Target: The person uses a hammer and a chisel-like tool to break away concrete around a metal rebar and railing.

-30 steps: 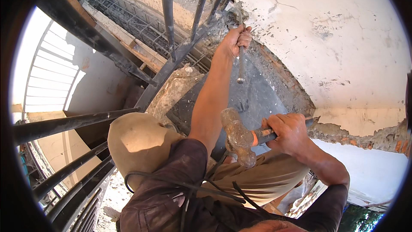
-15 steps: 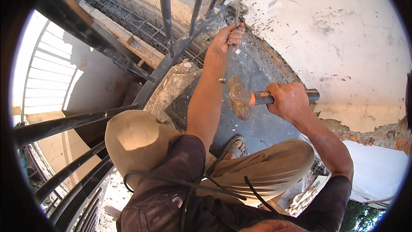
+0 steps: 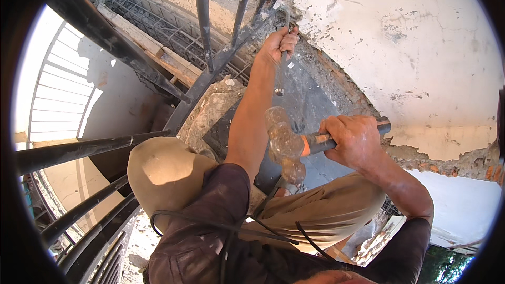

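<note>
Metal bar (image 3: 279, 80) lies toward one o'clock, clasped by the left hand (image 3: 281, 43), that arm outstretched. The hammer (image 3: 284, 142) near centre has dropped from the bar's near end, so no blow seems to be landing; the right hand (image 3: 355, 139), at three o'clock, clenches its handle, elbow bent toward four.

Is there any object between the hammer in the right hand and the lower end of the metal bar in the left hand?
Nothing visible does. The hammer, held by the right hand, has its head below the metal bar in the picture, across an open gap; the left hand grips the bar higher up.
</note>
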